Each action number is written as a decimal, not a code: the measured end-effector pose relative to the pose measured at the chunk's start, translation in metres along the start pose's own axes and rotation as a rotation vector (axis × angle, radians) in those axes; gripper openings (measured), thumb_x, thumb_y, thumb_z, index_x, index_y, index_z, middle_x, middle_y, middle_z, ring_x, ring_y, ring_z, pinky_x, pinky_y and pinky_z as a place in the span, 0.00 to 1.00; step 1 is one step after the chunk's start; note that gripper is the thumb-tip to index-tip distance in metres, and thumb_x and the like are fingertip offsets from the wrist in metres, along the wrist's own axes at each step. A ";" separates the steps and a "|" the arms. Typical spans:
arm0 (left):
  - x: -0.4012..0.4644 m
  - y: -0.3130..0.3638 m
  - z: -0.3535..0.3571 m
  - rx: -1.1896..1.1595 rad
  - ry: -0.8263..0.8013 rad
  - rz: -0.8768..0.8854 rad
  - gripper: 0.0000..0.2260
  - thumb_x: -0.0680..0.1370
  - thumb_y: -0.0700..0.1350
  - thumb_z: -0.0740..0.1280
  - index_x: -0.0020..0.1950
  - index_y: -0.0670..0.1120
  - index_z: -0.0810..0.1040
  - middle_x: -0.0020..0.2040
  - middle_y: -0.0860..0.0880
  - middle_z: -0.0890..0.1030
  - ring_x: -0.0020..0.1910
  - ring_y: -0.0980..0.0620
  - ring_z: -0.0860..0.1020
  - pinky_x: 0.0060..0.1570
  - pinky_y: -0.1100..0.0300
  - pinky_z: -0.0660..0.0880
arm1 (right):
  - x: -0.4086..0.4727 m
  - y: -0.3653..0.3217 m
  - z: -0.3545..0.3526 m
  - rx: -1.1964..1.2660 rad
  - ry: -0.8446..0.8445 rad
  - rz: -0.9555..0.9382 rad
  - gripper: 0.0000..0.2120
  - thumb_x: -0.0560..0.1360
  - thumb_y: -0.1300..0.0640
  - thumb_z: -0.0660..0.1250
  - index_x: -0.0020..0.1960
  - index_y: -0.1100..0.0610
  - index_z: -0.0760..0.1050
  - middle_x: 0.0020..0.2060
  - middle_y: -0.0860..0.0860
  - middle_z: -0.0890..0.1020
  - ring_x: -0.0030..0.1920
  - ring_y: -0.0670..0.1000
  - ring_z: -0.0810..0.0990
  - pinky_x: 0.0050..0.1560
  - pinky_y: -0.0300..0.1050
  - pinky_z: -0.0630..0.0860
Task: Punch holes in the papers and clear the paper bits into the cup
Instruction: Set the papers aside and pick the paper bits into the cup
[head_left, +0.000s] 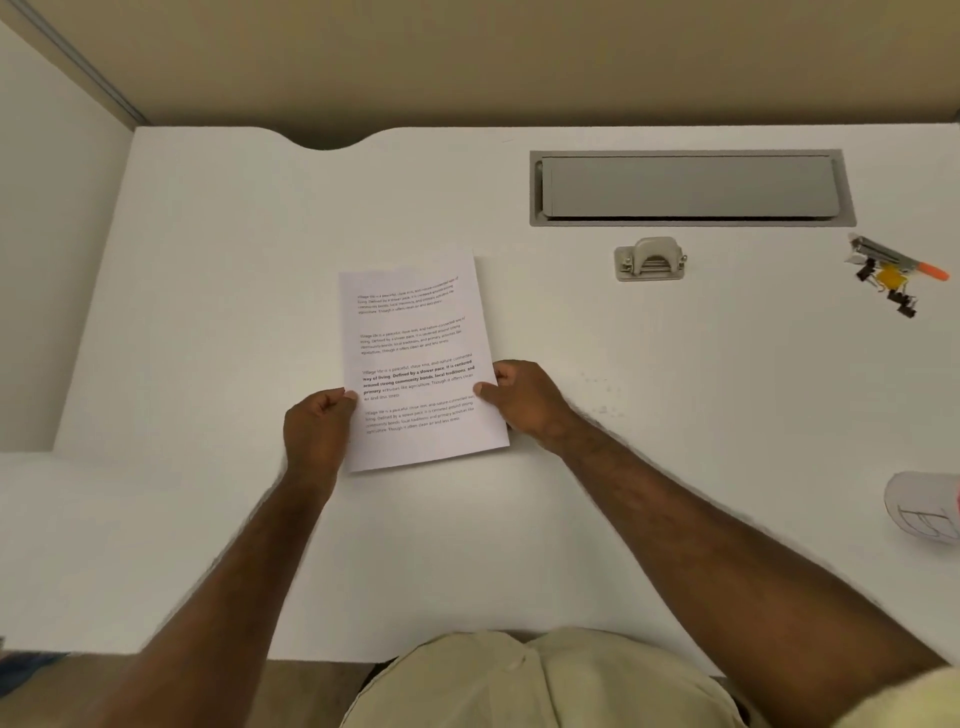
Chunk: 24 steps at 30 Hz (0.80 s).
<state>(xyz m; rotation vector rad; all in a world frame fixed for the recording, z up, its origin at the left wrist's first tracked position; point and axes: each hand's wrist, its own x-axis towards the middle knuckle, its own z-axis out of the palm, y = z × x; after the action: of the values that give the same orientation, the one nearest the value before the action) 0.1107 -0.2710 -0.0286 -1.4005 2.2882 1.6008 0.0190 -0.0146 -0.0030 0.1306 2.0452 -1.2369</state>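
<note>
Hands, left (318, 426) and right (524, 397), pinch the papers (421, 358) by their sides mid-bench, so next they must slide to the punch (650, 258) near the back edge.

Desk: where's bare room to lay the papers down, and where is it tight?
Bare: the wide stretch of desk left of the papers, and the strip between the papers and the hole punch. Tight: paper bits beside the right hand, clips and marker far right, cup at the right edge.
</note>
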 end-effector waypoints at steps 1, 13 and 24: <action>0.002 0.000 -0.001 -0.004 0.002 -0.006 0.05 0.82 0.44 0.72 0.52 0.45 0.87 0.47 0.50 0.85 0.41 0.52 0.79 0.53 0.54 0.77 | 0.001 -0.002 0.002 -0.009 -0.002 -0.002 0.18 0.80 0.58 0.71 0.53 0.75 0.75 0.46 0.69 0.82 0.41 0.56 0.73 0.44 0.50 0.69; 0.008 0.003 0.000 0.230 0.052 0.012 0.09 0.82 0.46 0.69 0.55 0.44 0.87 0.50 0.49 0.86 0.51 0.45 0.82 0.56 0.52 0.78 | -0.011 0.023 -0.022 0.221 0.032 0.040 0.11 0.79 0.61 0.70 0.61 0.58 0.81 0.50 0.58 0.87 0.41 0.52 0.85 0.40 0.47 0.83; -0.026 0.012 0.002 0.503 0.149 0.161 0.14 0.85 0.48 0.65 0.64 0.41 0.84 0.61 0.42 0.87 0.62 0.38 0.82 0.64 0.48 0.76 | -0.052 0.110 -0.103 -0.284 0.558 -0.495 0.07 0.82 0.62 0.69 0.58 0.57 0.84 0.54 0.49 0.87 0.55 0.49 0.85 0.61 0.45 0.80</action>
<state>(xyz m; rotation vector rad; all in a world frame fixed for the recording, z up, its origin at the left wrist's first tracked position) 0.1174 -0.2516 -0.0076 -1.2648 2.6855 0.8630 0.0491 0.1404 -0.0224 -0.2010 2.8406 -1.2705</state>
